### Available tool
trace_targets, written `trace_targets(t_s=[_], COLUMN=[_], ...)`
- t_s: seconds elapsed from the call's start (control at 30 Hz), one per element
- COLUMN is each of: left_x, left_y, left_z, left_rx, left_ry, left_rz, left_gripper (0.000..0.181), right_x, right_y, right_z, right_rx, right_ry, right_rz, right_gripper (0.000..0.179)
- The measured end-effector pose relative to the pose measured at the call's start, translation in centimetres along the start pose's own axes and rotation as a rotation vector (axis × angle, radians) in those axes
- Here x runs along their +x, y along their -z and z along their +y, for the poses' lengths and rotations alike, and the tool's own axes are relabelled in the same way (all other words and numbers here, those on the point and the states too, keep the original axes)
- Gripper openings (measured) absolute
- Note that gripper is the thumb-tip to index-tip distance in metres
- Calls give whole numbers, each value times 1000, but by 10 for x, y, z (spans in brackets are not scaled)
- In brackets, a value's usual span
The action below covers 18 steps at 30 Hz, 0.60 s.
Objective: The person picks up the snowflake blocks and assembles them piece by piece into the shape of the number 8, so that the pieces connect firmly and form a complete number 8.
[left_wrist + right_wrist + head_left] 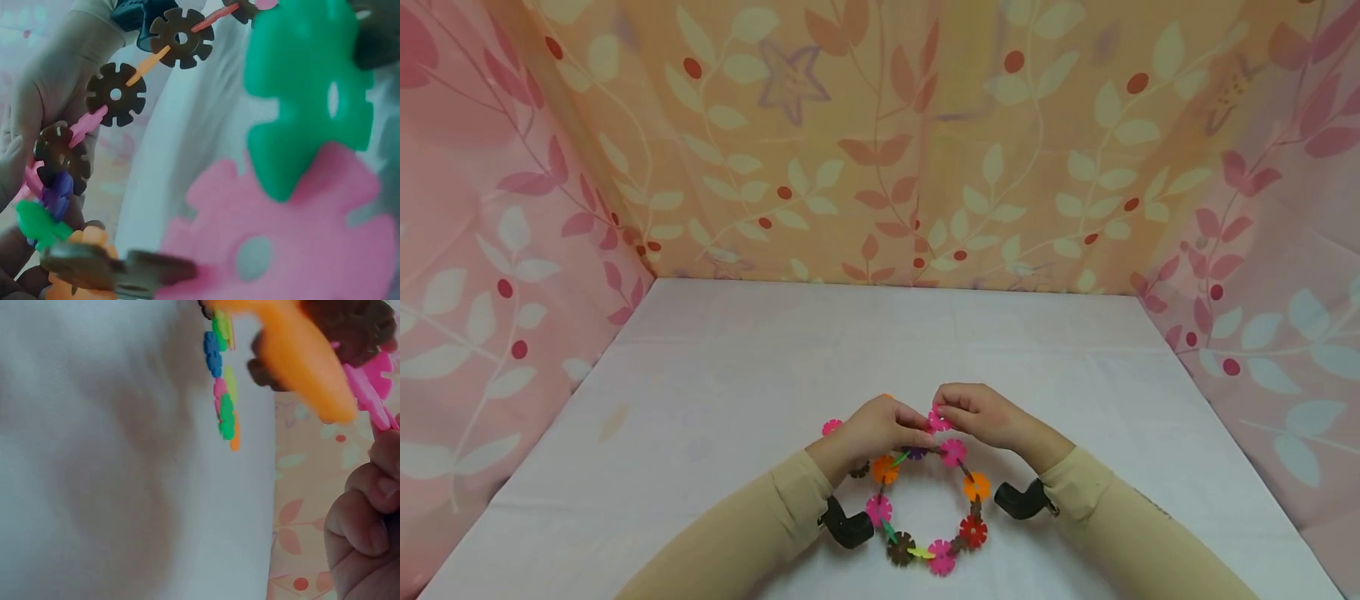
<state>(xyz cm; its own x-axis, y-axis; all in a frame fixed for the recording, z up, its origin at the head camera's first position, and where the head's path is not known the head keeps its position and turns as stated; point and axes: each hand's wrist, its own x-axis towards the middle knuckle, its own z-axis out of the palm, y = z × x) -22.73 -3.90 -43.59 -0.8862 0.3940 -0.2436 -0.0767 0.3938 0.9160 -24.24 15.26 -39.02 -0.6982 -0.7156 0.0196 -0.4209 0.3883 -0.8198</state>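
A ring-shaped chain of notched plastic discs (pixel 942 557), in pink, orange, red, brown, green and other colours, hangs below both hands in the head view. My left hand (pixel 876 433) grips the chain near its top. Opposite it, my right hand (pixel 981 417) pinches a pink disc (pixel 939 419) between thumb and fingers, close to the left fingertips. In the left wrist view a large pink disc (pixel 312 244) and a green disc (pixel 306 94) fill the foreground. The right wrist view shows the curled right fingers (pixel 359 531) below a pink disc (pixel 375 381). Whether the discs interlock at the fingertips is hidden.
Several coloured discs (pixel 222 400) appear beyond the chain in the right wrist view, against the white tabletop (pixel 737 350). A pink disc (pixel 831 427) shows behind the left wrist. Black wrist devices (pixel 1022 500) sit under the cuffs. Patterned cloth (pixel 880 142) walls the table.
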Motion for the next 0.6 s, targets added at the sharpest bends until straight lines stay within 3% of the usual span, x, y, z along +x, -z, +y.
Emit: trace_targets(t_s=[0.3, 0.6], left_x=[-1, 3], left_y=[-2, 1], left_z=[0, 3], left_rx=[-13, 18], left_ry=[-9, -40], left_rz=[39, -21], left_gripper=[20, 13], right_x=[3, 8], right_y=[-4, -3], right_z=[19, 43], right_rx=[46, -5], right_ry=[74, 65], right_rz=[-15, -64], right_gripper=[11, 12])
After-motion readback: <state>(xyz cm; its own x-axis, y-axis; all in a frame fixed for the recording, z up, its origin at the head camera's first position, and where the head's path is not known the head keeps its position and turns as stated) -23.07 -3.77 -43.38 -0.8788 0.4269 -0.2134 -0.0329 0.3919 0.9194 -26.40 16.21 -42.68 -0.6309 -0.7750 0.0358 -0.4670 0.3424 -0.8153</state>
